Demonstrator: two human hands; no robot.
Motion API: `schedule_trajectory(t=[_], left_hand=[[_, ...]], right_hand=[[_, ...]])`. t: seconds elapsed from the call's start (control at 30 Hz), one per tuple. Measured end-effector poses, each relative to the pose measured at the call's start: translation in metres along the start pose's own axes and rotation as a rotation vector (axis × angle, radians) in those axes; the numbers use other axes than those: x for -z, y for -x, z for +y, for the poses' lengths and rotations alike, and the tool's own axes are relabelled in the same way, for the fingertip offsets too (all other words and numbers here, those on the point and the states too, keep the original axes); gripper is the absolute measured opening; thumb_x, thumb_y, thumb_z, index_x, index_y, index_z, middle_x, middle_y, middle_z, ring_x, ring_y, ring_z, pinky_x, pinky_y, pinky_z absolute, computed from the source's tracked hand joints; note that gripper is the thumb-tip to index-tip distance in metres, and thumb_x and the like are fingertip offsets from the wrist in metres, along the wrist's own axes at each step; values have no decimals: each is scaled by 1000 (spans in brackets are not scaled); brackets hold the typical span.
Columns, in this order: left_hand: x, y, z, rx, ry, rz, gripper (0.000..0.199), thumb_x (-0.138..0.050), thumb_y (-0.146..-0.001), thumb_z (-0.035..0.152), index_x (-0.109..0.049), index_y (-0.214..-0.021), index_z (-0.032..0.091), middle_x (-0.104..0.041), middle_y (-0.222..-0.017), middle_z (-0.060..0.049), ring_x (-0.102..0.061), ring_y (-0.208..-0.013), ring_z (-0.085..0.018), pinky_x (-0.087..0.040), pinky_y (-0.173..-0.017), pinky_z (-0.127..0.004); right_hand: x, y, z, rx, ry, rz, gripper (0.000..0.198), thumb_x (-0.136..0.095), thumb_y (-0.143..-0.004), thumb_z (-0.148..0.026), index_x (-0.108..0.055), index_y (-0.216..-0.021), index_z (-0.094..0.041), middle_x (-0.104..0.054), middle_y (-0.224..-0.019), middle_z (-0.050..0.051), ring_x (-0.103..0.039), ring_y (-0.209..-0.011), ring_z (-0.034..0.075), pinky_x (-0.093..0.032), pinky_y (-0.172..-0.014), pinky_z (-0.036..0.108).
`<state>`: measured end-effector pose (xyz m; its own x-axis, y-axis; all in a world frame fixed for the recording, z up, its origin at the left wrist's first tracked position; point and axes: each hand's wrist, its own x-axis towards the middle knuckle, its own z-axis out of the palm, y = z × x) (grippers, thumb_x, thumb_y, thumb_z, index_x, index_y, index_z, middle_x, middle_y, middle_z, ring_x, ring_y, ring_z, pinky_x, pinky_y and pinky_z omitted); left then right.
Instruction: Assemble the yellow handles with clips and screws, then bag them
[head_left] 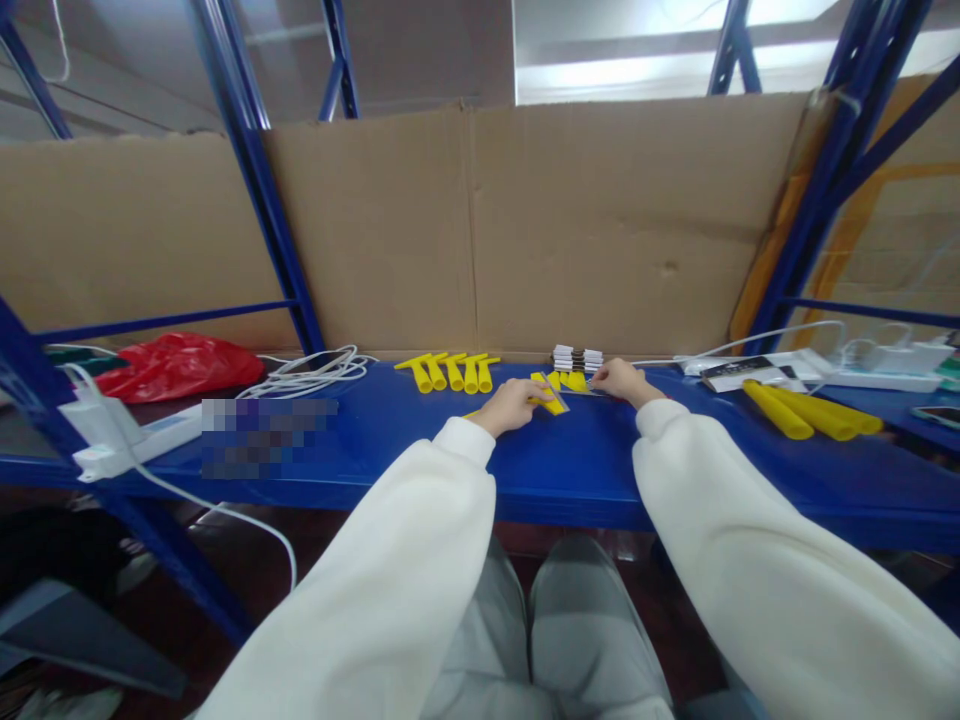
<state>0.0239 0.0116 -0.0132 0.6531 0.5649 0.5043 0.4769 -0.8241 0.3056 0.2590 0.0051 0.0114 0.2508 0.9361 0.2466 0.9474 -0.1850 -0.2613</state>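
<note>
At the far left of the blue shelf (420, 450) lies a red plastic bag (176, 362), with a white power strip (127, 435) in front of it and a coil of white cable (315, 372) to its right. Next comes a row of yellow T-shaped pieces (450, 371), lying side by side near the cardboard backing (525, 220).

The left hand (514, 405) rests on the shelf, fingers curled closed around a yellow strip (551, 396), which lies flat under the fingertips. The right hand (621, 381) is just beside it, fingers pinched narrow at the strip's far end; what it pinches is too small to tell. Behind both hands stands a small stack of black-and-white blocks (577, 358).

Further right lie a white-and-black card (750, 372), yellow tubes (810, 410) and a second power strip (885, 365).
</note>
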Motion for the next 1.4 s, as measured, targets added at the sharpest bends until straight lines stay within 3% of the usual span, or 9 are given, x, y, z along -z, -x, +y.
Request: schedule_trajectory(t=[0.23,0.53,0.8,1.1,1.4], left_hand=[[0,0,-4,16,46,32,33,-62,-79,0,-80,-97,20,-74,-115,-7,-69,-113,-23,-49,-106,-36],[0,0,-4,45,49,28,33,-62,-80,1,-80,-98,20,-74,-117,-7,-68,-115,-22,-48,-108,-36],[0,0,-5,60,110,10,29,-65,-78,2,-81,-94,20,-75,-114,-7,-69,-113,-24,-49,-106,-36],[2,1,-5,66,85,12,29,-63,-79,2,-81,-95,19,-75,-113,-8,-69,-112,-23,-49,-106,-37],[2,2,-7,91,117,16,28,-67,-77,1,-81,-91,20,-76,-110,-7,-70,-111,-23,-50,-105,-36]], right_hand=[[-6,-2,1,-16,4,-18,16,-67,-78,-23,-79,-87,-26,-77,-104,6,-68,-103,28,-47,-93,43],[-9,-5,3,-32,-35,-16,10,-70,-74,-27,-78,-81,-25,-77,-92,5,-69,-94,26,-50,-89,41],[-20,-16,13,71,-111,5,13,-74,-68,-33,-75,-72,-21,-70,-66,3,-68,-74,20,-52,-73,29],[-12,-8,13,42,-181,-110,14,-72,-67,-14,-66,-54,-17,-62,-53,1,-59,-56,16,-49,-58,26],[-8,-8,29,80,-331,8,11,-71,-68,-23,-72,-61,-15,-60,-47,2,-58,-53,16,-49,-57,25]])
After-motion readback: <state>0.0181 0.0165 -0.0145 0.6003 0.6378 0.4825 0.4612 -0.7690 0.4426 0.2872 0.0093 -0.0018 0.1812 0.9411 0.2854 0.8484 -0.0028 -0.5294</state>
